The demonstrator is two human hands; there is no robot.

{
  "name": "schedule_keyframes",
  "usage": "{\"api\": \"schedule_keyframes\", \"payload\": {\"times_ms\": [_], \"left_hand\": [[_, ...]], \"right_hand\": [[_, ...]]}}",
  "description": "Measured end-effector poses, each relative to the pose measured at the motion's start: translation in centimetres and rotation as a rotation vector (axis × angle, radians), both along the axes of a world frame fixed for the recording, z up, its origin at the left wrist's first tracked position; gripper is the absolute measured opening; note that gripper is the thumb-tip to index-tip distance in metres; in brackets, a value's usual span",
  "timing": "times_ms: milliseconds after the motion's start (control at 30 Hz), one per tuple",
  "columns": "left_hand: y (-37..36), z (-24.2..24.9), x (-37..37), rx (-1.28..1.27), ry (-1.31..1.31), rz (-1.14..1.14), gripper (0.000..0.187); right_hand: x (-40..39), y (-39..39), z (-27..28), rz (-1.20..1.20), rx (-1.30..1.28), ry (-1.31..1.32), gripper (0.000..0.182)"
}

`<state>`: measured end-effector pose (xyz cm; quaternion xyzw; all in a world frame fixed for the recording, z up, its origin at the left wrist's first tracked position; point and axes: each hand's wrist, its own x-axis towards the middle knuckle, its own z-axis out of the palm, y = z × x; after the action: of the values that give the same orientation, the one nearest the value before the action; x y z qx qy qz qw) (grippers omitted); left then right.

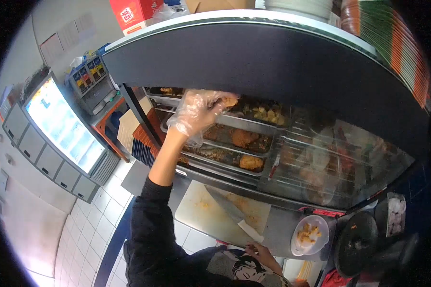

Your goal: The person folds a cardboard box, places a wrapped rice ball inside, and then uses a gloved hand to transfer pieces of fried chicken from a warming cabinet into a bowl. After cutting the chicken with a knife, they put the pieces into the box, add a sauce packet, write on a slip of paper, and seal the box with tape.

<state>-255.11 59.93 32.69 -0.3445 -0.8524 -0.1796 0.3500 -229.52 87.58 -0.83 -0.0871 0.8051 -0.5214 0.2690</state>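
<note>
My left hand (198, 111), in a clear plastic glove, reaches into the heated display case. Its fingers are closed on a golden-brown piece of food (230, 100), just above the metal trays. One tray holds yellow chunks (268, 115), while nearer trays carry a browned piece (244, 137) and a golden fried piece (251, 162). Low in front of my body is my right hand (266, 256), bare, fingers loosely bent and apart, near the white handle of a knife (234, 215). That knife lies across a crumb-strewn cutting board (191, 205).
A white bowl (298, 227) with golden pieces sits right of the board, beside a round black lid (354, 244). The case's dark upper panel (254, 57) overhangs my left hand. Glass (368, 158) covers its right side. A lit fridge (64, 126) stands at left.
</note>
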Motion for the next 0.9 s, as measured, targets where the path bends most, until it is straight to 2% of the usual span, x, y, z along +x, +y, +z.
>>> {"api": "schedule_keyframes", "payload": {"times_ms": [67, 100, 167, 233, 333, 433, 533, 633, 767, 900], "left_hand": [[0.3, 0.8, -0.9, -0.067, -0.324, 0.149, 0.017], [0.7, 0.9, -1.1, -0.020, -0.186, 0.106, 0.024], [-0.3, 0.6, -3.1, -0.332, -0.123, 0.175, 0.027], [-0.8, 1.3, -4.6, -0.675, -0.171, 0.322, 0.036], [-1.0, 1.3, -6.4, -0.417, -0.409, 0.198, 0.040], [1.1, 2.4, -5.7, -0.475, -0.415, -0.090, 0.043], [4.8, 3.6, -5.5, -0.620, -0.545, 0.063, 0.043], [5.8, 2.6, -6.8, -0.722, -0.527, 0.225, 0.042], [5.8, 1.6, -7.6, -0.731, -0.499, 0.267, 0.042], [5.8, 1.4, -7.7, -0.722, -0.478, 0.269, 0.041]], "right_hand": [[-0.7, -0.3, 0.1, -0.006, -0.101, -0.085, 0.037], [-0.9, -0.6, -1.3, 0.008, -0.104, -0.090, 0.038], [-1.4, -1.0, -2.4, 0.035, -0.076, -0.104, 0.041], [-1.7, -1.4, -1.9, 0.040, -0.077, -0.112, 0.041], [-2.1, -1.8, -1.0, 0.044, -0.072, -0.150, 0.042], [-2.5, -2.1, 0.1, 0.061, -0.071, -0.180, 0.042], [-2.7, -2.5, -0.5, 0.079, -0.011, -0.198, 0.043], [-3.0, -3.0, 0.7, 0.068, -0.015, -0.195, 0.042], [-2.5, -2.6, 0.3, 0.029, -0.038, -0.136, 0.041], [-2.4, -2.6, 0.7, -0.005, -0.011, -0.185, 0.042]]}}
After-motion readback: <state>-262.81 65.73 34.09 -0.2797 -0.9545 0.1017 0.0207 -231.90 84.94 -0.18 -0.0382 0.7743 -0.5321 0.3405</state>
